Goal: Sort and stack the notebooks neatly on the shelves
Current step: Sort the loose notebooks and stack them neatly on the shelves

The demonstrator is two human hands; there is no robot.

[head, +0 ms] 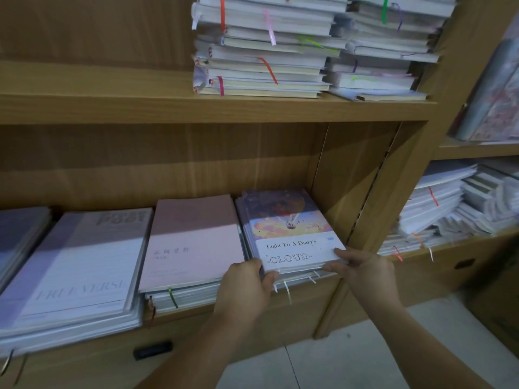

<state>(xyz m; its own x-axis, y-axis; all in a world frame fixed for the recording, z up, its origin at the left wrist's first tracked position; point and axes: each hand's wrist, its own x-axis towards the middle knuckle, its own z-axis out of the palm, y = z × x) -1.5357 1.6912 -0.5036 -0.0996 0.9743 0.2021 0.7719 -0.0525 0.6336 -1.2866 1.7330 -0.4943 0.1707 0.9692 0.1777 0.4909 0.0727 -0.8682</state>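
As left hand (247,287) and right hand (365,272) pinch "Light To A Diary's CLOUD" notebook (289,237), lilac cover (78,265) perhaps "FREEVERSE"

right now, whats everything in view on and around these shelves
CLOUD notebook stack: one, purple-orange and white cover, lower shelf, right end
pink notebook stack: one, pink, just left of it
lilac notebook stack: one, lilac and white, left of the pink
grey notebook stack: one, grey-blue, far left, cut off
ribboned stacks: two, white, coloured ribbons, upper shelf
loose piles: several, white, neighbouring unit at right
shelf unit: one, tan wood
floor: pale tiles, bottom right
left hand: grips the CLOUD notebook stack's front left corner
right hand: pinches its front right corner
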